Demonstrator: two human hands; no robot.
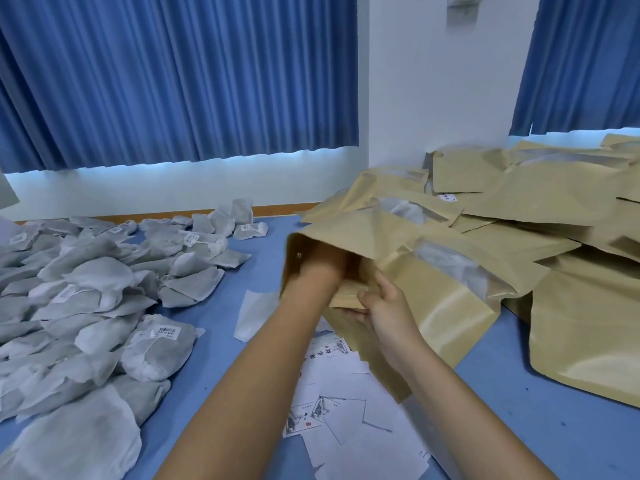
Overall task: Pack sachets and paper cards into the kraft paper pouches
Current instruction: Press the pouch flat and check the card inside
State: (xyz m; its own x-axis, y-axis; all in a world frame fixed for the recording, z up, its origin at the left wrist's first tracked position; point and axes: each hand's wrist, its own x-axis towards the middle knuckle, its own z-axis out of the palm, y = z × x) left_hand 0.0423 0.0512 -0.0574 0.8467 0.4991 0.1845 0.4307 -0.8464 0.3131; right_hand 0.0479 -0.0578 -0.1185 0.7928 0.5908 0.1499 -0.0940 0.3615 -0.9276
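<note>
An open kraft pouch (446,306) with a clear window lies tilted at the table's middle, its mouth facing me. My left hand (320,268) is pushed inside the mouth up to the wrist, so its fingers are hidden. My right hand (388,306) pinches the pouch's lower lip at the mouth. A large heap of grey-white sachets (86,299) covers the table's left side. White printed paper cards (346,417) lie scattered below the pouch, between my forearms.
A pile of kraft pouches (540,206) fills the right and back right of the blue table (554,427). One flat white sachet (252,315) lies alone beside my left forearm. Blue curtains (173,77) and a white wall stand behind.
</note>
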